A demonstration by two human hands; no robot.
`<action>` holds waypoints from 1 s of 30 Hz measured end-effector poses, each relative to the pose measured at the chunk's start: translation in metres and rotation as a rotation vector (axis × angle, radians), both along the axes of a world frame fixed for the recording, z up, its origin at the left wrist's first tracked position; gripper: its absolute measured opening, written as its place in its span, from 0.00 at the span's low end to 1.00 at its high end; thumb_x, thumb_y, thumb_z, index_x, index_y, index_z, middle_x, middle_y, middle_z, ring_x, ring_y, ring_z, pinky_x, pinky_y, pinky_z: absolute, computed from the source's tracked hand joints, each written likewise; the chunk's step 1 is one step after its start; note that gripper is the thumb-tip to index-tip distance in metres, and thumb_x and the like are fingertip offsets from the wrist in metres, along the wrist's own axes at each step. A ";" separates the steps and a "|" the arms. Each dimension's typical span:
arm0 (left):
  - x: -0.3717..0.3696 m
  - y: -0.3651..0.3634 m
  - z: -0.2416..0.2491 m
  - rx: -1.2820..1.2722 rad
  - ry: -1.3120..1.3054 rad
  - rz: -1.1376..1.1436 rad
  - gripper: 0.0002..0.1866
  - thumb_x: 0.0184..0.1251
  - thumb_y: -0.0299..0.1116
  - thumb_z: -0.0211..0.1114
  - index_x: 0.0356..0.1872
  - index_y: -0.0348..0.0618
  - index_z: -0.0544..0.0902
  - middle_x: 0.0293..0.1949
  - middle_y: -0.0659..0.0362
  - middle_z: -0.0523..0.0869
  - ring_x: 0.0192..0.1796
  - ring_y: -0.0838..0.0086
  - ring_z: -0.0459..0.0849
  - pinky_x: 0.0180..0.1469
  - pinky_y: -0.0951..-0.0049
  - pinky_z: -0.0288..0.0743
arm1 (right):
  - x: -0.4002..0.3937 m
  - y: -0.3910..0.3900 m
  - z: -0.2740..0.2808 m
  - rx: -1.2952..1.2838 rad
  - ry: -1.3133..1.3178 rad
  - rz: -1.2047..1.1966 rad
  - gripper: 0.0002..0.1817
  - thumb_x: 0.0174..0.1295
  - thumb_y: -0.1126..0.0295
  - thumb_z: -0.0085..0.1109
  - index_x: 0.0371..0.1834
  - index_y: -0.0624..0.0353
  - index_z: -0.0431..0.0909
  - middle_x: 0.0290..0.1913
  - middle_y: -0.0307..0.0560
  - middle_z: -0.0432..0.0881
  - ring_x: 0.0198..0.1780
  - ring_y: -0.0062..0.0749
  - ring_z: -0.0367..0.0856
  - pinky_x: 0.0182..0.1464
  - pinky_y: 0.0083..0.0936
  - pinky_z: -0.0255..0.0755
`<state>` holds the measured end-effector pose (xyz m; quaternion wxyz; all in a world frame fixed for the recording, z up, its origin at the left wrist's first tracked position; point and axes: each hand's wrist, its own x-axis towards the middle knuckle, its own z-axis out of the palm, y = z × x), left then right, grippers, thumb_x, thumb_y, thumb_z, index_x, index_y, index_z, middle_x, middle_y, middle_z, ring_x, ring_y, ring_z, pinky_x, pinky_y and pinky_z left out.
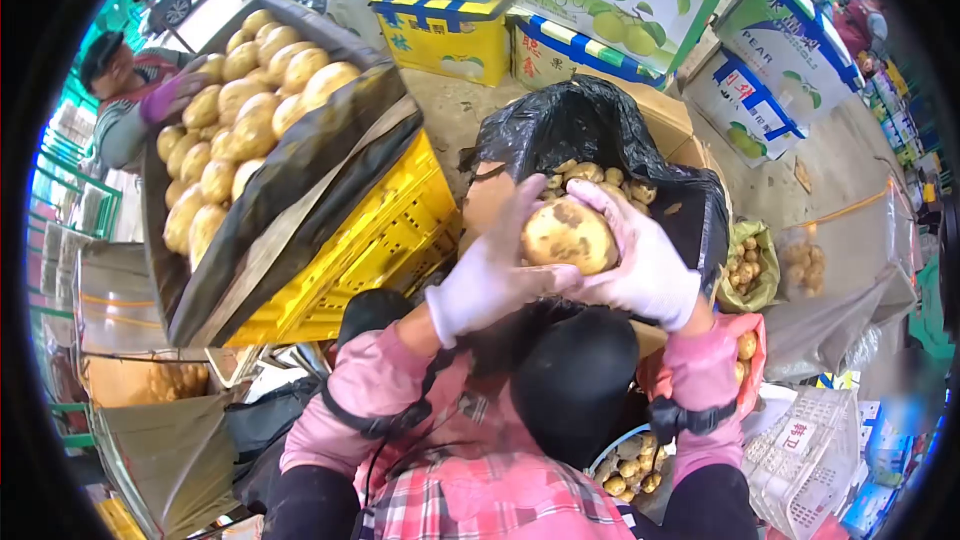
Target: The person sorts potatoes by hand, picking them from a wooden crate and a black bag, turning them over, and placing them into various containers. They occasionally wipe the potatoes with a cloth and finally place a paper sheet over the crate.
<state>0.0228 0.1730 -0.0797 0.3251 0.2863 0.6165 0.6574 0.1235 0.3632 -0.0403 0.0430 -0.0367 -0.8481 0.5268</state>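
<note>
A large potato point(571, 237) with brown, dirty patches is held between my two gloved hands, above an opened carton lined with a black plastic bag point(575, 120). My left hand point(490, 265) wraps its left side, fingers up and thumb below. On the right side, my right hand point(640, 255) grips it the same way. Both wear pale, whitish gloves. Behind the held potato, smaller potatoes point(612, 180) lie inside the black-lined carton. To the left, many big potatoes point(250, 100) are heaped in a dark-lined tray on a yellow crate point(370, 240).
Fruit cartons point(610, 0) stand stacked ahead, and more pear cartons point(790, 50) at the right. A green sack point(750, 265) of small potatoes sits right of the black-lined carton. A basin of potatoes point(630, 465) and a white crate point(805, 455) are near my right arm. Another person point(125, 90) touches the left heap.
</note>
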 end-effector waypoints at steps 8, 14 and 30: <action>0.072 -0.068 0.012 0.233 -0.178 0.093 0.30 0.68 0.36 0.71 0.67 0.36 0.70 0.50 0.57 0.82 0.54 0.73 0.81 0.61 0.72 0.76 | 0.072 -0.100 -0.016 -0.164 0.171 -0.155 0.45 0.52 0.62 0.80 0.72 0.65 0.67 0.67 0.57 0.76 0.69 0.43 0.75 0.71 0.32 0.67; 0.097 -0.094 -0.055 0.189 0.116 0.408 0.13 0.81 0.33 0.55 0.54 0.34 0.79 0.44 0.48 0.86 0.45 0.58 0.85 0.50 0.63 0.79 | 0.086 -0.160 -0.031 0.257 0.385 -0.236 0.25 0.73 0.58 0.60 0.63 0.67 0.75 0.58 0.61 0.82 0.60 0.51 0.83 0.62 0.34 0.75; 0.117 -0.143 -0.043 0.315 0.701 0.554 0.21 0.78 0.29 0.51 0.67 0.32 0.69 0.62 0.41 0.75 0.66 0.51 0.74 0.71 0.60 0.65 | 0.057 -0.195 -0.036 -0.211 0.171 -0.190 0.16 0.69 0.64 0.66 0.50 0.67 0.82 0.47 0.51 0.86 0.50 0.37 0.85 0.56 0.28 0.76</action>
